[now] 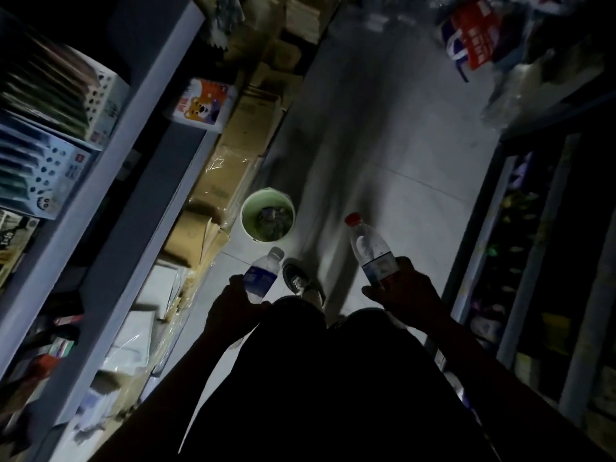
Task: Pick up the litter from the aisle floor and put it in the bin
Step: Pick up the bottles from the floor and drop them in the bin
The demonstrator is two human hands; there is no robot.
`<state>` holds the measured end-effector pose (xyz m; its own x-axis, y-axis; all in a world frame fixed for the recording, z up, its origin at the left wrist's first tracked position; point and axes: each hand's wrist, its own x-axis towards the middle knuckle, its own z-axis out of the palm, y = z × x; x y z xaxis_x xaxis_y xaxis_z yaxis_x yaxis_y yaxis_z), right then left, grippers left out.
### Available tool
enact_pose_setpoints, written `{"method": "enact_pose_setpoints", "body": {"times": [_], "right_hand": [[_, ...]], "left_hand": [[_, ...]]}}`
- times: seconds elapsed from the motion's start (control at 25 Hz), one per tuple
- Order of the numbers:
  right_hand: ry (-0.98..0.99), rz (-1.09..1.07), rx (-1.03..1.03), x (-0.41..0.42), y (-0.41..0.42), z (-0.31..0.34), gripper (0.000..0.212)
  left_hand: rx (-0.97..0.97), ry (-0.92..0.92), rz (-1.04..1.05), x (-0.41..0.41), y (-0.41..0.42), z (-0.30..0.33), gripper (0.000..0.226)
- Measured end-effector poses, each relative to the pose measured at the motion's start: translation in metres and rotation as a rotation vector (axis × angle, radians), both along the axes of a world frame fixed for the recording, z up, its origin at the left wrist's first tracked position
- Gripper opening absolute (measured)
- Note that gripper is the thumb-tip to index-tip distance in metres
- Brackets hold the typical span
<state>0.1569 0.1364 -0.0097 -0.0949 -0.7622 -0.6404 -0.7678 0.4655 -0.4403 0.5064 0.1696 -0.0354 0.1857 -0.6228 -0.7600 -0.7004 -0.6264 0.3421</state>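
Dim shop aisle with a pale tiled floor, seen from above, shelving on both sides and cardboard boxes along the left. A person's left hand is closed around a white-capped plastic bottle; the right hand is closed around a red-capped bottle. A round pale-green bin, some rubbish inside, stands on the floor just ahead, beside the boxes.

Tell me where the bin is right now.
In the head view, the pale green bin stands on the aisle floor, left of centre against the cardboard boxes, just ahead of the bottle in the left hand.
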Motion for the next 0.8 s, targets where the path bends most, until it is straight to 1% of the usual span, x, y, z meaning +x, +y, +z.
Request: {"method": "enact_pose_setpoints", "body": {"times": [0.08, 0.12, 0.16, 0.24, 0.32, 0.36, 0.44, 0.48, 0.56, 0.6, 0.64, 0.68, 0.76, 0.8], "right_hand": [[-0.030, 0.004, 0.063, 0.015, -0.028, -0.011, 0.065], [-0.050, -0.006, 0.096, 0.025, -0.044, -0.016, 0.064], [-0.062, -0.016, 0.124, 0.033, -0.057, -0.021, 0.065], [-0.054, -0.025, 0.149, 0.051, -0.080, -0.036, 0.069], [-0.079, -0.038, 0.212, 0.069, -0.107, -0.059, 0.078], [-0.106, -0.041, 0.258, 0.078, -0.121, -0.073, 0.083], [-0.153, -0.008, 0.333, 0.094, -0.150, -0.107, 0.088], [-0.178, 0.018, 0.357, 0.101, -0.164, -0.127, 0.085], [-0.240, 0.070, 0.438, 0.115, -0.190, -0.171, 0.068], [-0.245, 0.106, 0.481, 0.123, -0.200, -0.194, 0.060], [-0.219, 0.146, 0.508, 0.132, -0.210, -0.217, 0.059], [-0.172, 0.168, 0.506, 0.141, -0.220, -0.239, 0.063], [-0.058, 0.179, 0.481, 0.163, -0.240, -0.293, 0.079], [-0.042, 0.171, 0.486, 0.174, -0.249, -0.319, 0.083]], "left_hand": [[0.047, 0.092, 0.072, 0.008, -0.034, -0.014, 0.110], [0.070, 0.133, 0.121, 0.013, -0.053, -0.024, 0.118], [0.093, 0.179, 0.168, 0.015, -0.067, -0.027, 0.121], [0.118, 0.242, 0.297, 0.014, -0.086, -0.033, 0.111], [0.117, 0.255, 0.505, 0.013, -0.107, -0.049, 0.092], [0.123, 0.283, 0.627, 0.014, -0.119, -0.059, 0.083], [0.153, 0.364, 0.792, 0.017, -0.133, -0.083, 0.067], [0.178, 0.396, 0.832, 0.019, -0.139, -0.098, 0.062], [0.218, 0.415, 0.903, 0.019, -0.148, -0.141, 0.048], [0.221, 0.403, 0.934, 0.017, -0.153, -0.166, 0.042], [0.229, 0.388, 0.965, 0.016, -0.159, -0.192, 0.041], [0.245, 0.364, 0.982, 0.015, -0.166, -0.217, 0.043], [0.298, 0.315, 0.992, 0.015, -0.184, -0.268, 0.044], [0.313, 0.294, 0.992, 0.016, -0.193, -0.293, 0.047]]}}
